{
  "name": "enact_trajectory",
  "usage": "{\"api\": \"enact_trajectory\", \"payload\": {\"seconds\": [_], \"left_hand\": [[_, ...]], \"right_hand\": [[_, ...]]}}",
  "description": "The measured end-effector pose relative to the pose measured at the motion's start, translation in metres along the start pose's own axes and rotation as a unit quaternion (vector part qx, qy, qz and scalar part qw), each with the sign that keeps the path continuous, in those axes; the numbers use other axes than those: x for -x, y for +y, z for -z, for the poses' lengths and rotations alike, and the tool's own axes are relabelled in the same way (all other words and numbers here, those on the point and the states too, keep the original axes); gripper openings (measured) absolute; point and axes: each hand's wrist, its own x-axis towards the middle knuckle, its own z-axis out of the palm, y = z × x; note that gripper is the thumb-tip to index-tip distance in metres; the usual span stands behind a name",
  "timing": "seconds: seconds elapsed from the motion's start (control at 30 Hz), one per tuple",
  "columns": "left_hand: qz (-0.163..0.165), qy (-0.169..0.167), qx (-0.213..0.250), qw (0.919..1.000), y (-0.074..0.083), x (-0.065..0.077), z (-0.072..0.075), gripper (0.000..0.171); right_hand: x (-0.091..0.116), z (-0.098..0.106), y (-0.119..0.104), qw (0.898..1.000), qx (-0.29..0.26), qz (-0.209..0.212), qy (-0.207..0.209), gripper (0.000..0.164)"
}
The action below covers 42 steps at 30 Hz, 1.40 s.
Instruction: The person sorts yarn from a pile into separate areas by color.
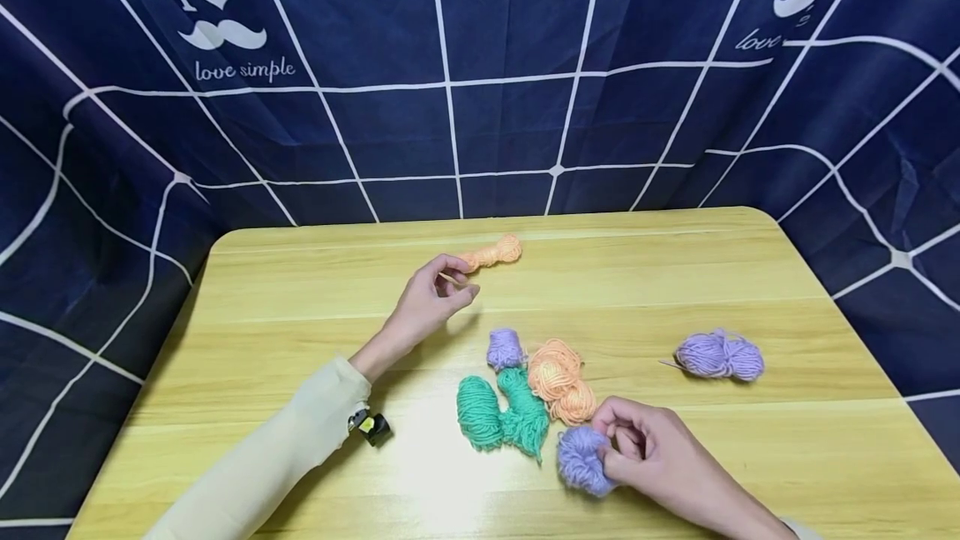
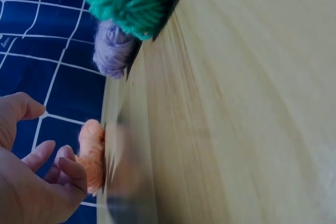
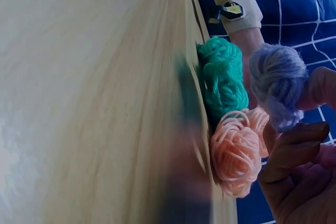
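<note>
A fluffy purple yarn ball (image 1: 579, 461) is pinched between the thumb and fingers of the right hand (image 1: 656, 457), raised off the table (image 1: 315, 269). A slim orange skein (image 1: 504, 251) with a rounded right end lies slightly slanted near the table's far edge, its left end by the left hand (image 1: 429, 300); contact is unclear.

left sleeve (image 1: 273, 446): cream, long, plain | wrist device (image 1: 372, 427): small, black, yellow patch | right cuff (image 1: 801, 530): pale

We saw a curtained-off workspace: white-gridded navy cloth drapes (image 1: 510, 127) beyond three edges of a pale wood-grain table (image 1: 300, 307).
</note>
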Motion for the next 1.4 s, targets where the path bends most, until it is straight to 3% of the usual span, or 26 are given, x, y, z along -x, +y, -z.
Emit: {"api": "enact_trajectory", "payload": {"seconds": [0.33, 1.0, 1.4], "left_hand": [[-0.020, -0.012, 0.033, 0.9992, 0.000, 0.007, -0.008, 0.034], [-0.041, -0.055, 0.010, 0.9976, 0.013, 0.022, -0.022, 0.033], [-0.040, -0.082, -0.014, 0.9957, 0.015, 0.029, -0.023, 0.036]], "right_hand": [[-0.001, 0.005, 0.002, 0.999, -0.008, 0.023, 0.025, 0.035], [-0.001, 0.020, 0.016, 0.995, -0.010, 0.045, 0.088, 0.033], [-0.001, 0.027, 0.021, 0.992, -0.025, 0.047, 0.116, 0.025]]}}
